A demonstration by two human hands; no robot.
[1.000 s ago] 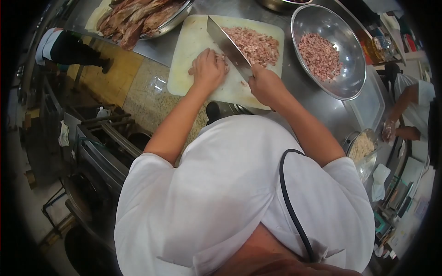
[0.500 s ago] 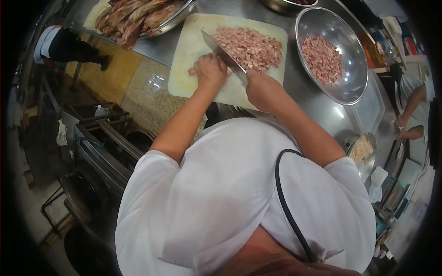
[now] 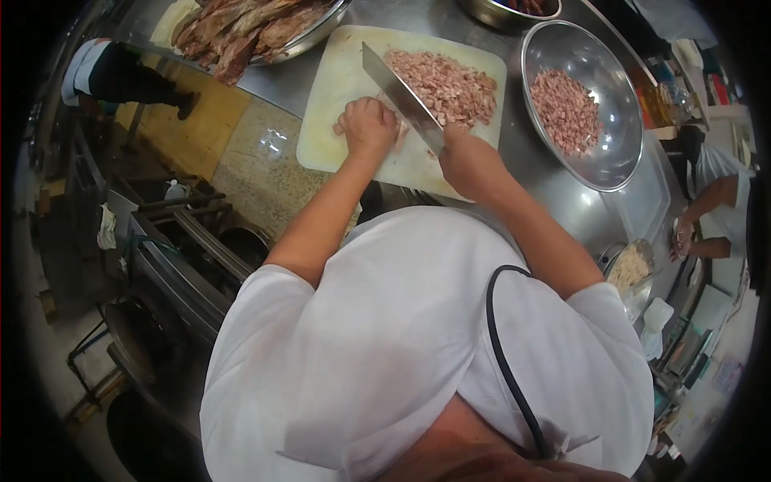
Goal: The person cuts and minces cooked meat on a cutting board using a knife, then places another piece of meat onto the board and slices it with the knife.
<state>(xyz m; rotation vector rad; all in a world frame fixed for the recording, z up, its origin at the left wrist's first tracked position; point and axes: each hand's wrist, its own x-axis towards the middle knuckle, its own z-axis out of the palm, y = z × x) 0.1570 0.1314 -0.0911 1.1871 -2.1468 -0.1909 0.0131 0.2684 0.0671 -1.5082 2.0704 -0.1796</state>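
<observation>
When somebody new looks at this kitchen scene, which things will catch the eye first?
Probably the broad knife in the right hand, slanting over the pale cutting board beside a heap of chopped meat. Next, the shiny steel bowl at right, holding similar small pieces, and the large meat strips overhanging another bowl at upper left.
</observation>
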